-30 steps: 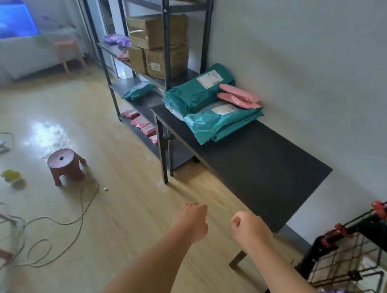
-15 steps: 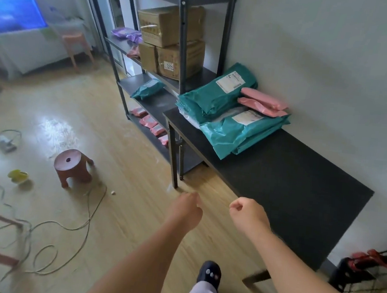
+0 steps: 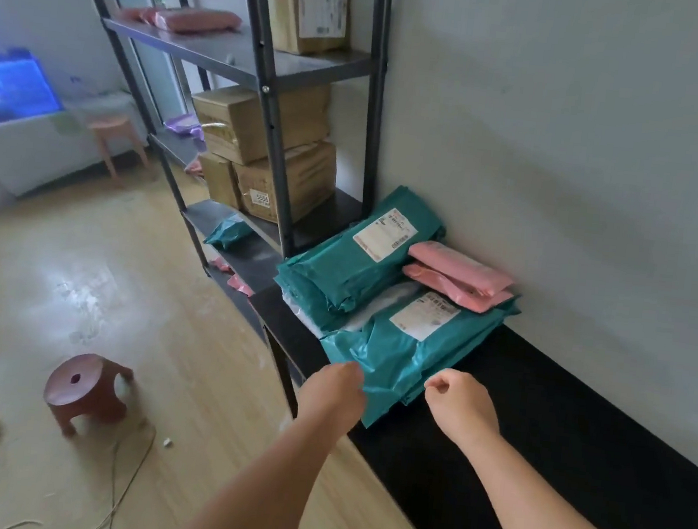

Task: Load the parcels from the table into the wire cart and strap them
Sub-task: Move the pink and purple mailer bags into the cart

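- Hovering both hands at the near edge of the teal parcel (image 3: pixel 406 356), probably because it is lying nearest in the pile and is easiest to take first.
- Left hand (image 3: pixel 336 392) is sitting against the parcel's near left corner with its fingers curled under and hidden, so I cannot tell if it is pinching the film.
- Right hand (image 3: pixel 459 405) is curling into a loose fist, holding nothing, just beside the parcel's near edge.
- Parcels are lying at the far left end of the table (image 3: pixel 557 437), against the wall. The teal stack (image 3: pixel 351 264) is sitting far left, with pink parcels (image 3: pixel 458 275) resting on top.
- Wire cart is not showing.
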{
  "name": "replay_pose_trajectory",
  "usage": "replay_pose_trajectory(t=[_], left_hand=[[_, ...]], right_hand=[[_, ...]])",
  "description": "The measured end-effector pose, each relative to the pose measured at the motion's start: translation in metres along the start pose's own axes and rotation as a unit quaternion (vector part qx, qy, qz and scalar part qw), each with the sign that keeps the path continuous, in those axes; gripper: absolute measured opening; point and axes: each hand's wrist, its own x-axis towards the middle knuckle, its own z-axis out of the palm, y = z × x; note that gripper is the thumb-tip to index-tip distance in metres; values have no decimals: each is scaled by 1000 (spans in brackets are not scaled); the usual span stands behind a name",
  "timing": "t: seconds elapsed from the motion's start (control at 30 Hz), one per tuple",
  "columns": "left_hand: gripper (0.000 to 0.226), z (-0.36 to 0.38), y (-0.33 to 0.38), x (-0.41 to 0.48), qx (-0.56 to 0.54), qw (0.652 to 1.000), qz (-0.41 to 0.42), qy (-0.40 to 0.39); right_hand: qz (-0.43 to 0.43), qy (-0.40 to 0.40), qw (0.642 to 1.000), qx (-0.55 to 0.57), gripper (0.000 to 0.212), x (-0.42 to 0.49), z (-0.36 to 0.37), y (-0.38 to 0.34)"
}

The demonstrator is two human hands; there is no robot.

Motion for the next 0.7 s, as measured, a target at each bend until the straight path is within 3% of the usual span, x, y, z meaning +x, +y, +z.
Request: replay_pose_trajectory(t=[0.23, 0.33, 0.53, 0.7], left_hand=[[24, -14, 48, 72, -47, 999, 9, -11], [35, -19, 68, 99, -75, 997, 15, -8], [31, -20, 104, 163, -165, 985, 19, -52], [16, -21, 119, 211, -251, 962, -10, -107]], right_hand=[[34, 71, 997, 8, 11, 58, -37, 3], [45, 109, 993, 14, 12, 77, -48, 1], [35, 172, 984, -7, 37, 119, -63, -6], [77, 164, 983, -33, 54, 161, -59, -13]])
